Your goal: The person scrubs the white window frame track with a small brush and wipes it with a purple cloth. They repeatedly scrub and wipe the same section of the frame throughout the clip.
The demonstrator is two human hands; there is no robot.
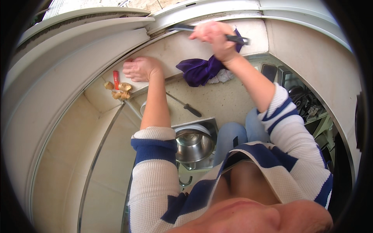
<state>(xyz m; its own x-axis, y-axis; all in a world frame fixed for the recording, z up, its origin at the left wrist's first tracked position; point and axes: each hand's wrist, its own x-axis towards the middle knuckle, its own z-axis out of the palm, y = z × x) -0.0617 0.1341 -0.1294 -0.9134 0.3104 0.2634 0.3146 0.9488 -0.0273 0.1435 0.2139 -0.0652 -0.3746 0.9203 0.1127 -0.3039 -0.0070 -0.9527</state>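
My right hand [214, 33] is shut around a long black-handled tool [237, 39], with a hanging hole at the handle's end. The tool's dark far end [179, 27] reaches to the window track [163, 30]; motion blur hides its exact shape. On the pale window sill [174, 49] rests my left hand [140, 69], its fingers curled, with nothing visible in it. Beside it lie several pieces of ginger [124, 86] and a small red packet [116, 79]. A crumpled purple cloth [196, 71] hangs over the sill's edge below my right hand, partly covering a white cloth [223, 76].
A thin rod with a black handle [192, 110] lies on the speckled counter [227, 99]. Near my knees is a shiny steel pot [193, 145]. To the right are a dark phone-like slab [268, 72] and a stove [300, 96]. Sliding window frames [87, 40] curve along the far side.
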